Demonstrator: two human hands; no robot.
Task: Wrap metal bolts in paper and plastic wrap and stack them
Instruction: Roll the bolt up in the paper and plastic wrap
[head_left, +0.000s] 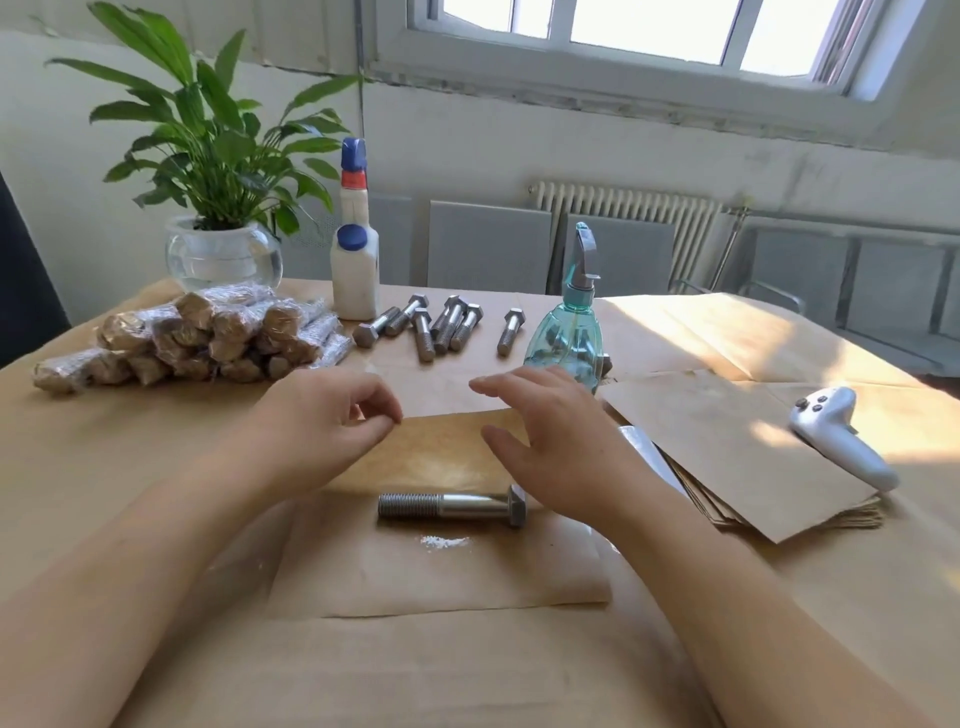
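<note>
bolt (452, 505) lies crosswise on paper (441, 571), head toward right hand (561, 441) | right grip spread, nearer | left hand (327, 421) loosely curled, holding nothing

We see a bright window (644, 31) above a white wall (519, 140), a radiator (628, 208) far right, sunlight crossing the table (727, 332).
</note>
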